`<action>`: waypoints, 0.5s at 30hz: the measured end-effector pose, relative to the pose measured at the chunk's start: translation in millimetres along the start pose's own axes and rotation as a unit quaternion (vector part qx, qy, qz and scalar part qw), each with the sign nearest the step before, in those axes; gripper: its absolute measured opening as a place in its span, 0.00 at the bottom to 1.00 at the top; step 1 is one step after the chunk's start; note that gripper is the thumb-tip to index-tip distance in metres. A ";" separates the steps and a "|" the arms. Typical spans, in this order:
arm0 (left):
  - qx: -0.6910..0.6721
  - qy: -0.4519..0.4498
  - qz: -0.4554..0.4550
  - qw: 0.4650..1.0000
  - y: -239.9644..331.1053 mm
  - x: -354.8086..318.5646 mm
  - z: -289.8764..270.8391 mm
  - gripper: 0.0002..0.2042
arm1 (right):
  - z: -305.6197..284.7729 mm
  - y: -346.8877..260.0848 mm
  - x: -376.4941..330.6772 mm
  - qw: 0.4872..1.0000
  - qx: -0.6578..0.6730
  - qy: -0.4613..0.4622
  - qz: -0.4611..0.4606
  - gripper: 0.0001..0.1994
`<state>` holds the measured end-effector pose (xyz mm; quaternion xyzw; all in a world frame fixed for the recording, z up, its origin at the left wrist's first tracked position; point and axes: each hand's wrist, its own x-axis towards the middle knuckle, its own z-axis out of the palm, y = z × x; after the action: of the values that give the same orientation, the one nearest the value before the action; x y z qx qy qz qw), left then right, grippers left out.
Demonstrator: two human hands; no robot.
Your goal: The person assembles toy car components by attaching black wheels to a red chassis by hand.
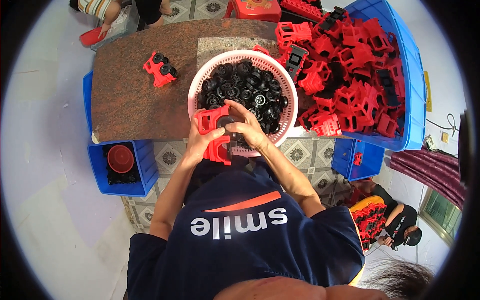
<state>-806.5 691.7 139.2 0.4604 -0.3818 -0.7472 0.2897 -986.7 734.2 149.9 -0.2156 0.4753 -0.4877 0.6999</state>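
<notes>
Together we are gripping a red moulded plastic toy-car frame just over the near rim of the round pink perforated basket of black plastic wheels. Our left hand is clasping the frame from below to steady it, while our right hand is pinching at its top, seemingly pressing a wheel in. A finished red car with black wheels is lying apart on the speckled brown table.

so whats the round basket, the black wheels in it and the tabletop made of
The round basket looks like moulded plastic, pale pink, with slotted walls. The black wheels seem to be hard plastic, slightly glossy with light glints, though rubber cannot be ruled out. The tabletop looks like polished reddish-brown speckled stone, perhaps granite or an imitation.
</notes>
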 end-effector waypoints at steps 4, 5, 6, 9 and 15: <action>-0.006 -0.007 -0.009 1.000 -14.2 8.1 -2.7 0.38 | -47.9 9.7 29.4 0.984 -0.123 -0.127 -0.012 0.41; -0.014 0.042 0.003 0.999 -6.3 7.7 4.6 0.36 | -61.1 8.0 49.4 0.988 -0.133 -0.080 -0.019 0.36; -0.020 0.087 0.015 0.996 -1.5 8.7 10.5 0.33 | -83.1 21.1 82.6 0.977 -0.182 0.082 -0.074 0.26; -0.053 0.139 0.015 0.989 9.8 23.4 6.4 0.30 | -119.5 17.9 134.7 0.749 -0.545 0.378 -0.007 0.27; -0.042 0.214 0.071 0.973 15.1 56.0 9.1 0.38 | -143.0 42.3 142.1 0.867 -0.292 0.402 0.035 0.13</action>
<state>-836.4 642.4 128.3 0.5684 -0.3111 -0.6243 0.4364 -1081.4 649.4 -12.2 -0.1787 0.8433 -0.3462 0.3701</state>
